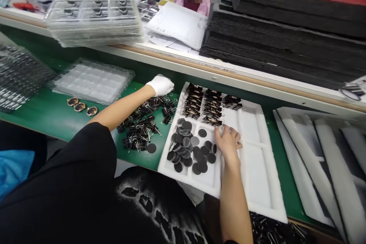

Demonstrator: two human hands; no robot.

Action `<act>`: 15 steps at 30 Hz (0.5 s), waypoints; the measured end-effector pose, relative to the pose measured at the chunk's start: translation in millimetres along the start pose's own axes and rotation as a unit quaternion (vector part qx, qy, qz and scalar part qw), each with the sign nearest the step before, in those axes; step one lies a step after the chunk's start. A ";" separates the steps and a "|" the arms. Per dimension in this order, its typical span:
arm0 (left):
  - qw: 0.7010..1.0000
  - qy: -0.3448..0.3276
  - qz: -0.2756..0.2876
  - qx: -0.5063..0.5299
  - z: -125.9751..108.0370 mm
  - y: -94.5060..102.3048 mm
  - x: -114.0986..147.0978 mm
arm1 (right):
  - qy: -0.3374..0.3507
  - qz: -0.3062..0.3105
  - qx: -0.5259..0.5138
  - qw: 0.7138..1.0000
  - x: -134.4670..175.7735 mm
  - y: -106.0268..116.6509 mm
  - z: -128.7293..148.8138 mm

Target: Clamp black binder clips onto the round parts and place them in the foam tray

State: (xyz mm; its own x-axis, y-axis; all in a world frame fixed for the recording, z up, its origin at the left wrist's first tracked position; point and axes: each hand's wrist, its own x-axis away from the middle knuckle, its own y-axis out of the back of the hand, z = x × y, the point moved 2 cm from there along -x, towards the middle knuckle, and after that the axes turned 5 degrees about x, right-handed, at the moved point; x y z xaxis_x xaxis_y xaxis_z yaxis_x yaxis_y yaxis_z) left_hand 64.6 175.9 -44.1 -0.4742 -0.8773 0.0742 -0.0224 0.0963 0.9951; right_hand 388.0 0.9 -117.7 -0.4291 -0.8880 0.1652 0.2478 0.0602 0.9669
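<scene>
My left hand [160, 85], in a white glove, is closed at the far edge of a loose pile of black binder clips [141, 126]. Its fingertips are hidden, so what they hold cannot be made out. My bare right hand [229, 141] rests on a white moulded tray [259, 177], fingers bent and apart, just below rows of binder clips [211, 105]. Those clips are clamped around small brownish pieces. Dark round discs [185, 143] lie scattered in the tray's near left compartments. One more disc [151, 148] lies on the green table beside the loose clips.
Three round brown-rimmed pieces [80, 106] lie left, by clear plastic trays [93, 80]. A raised shelf edge [183, 63] runs behind, carrying stacked clear trays [94, 15] and black foam sheets [271, 42]. White padded trays [320, 160] stand right. A person in pink sits opposite.
</scene>
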 end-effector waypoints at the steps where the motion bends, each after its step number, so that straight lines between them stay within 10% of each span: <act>1: 1.000 -0.004 -0.023 -0.004 -0.1 2.8 14.8 | 0.001 0.001 0.003 1.000 0.8 1.0 -0.4; 10: 0.995 -0.064 -0.079 0.012 -20.8 -28.3 143.9 | 0.069 -0.012 0.022 0.997 25.9 19.7 6.7; 15: 0.974 0.084 -0.189 0.092 23.2 -35.4 211.7 | 0.065 -0.069 0.004 0.995 45.0 39.4 11.8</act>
State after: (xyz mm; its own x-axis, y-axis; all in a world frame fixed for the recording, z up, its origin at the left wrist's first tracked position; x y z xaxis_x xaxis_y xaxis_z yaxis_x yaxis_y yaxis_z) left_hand -55.4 -2.4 -65.1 -0.2516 -0.9291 -0.2710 -0.3333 -0.1798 0.9255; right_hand 368.3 -31.3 -69.8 -0.3414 -0.9399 0.0051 0.1866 -0.0625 0.9805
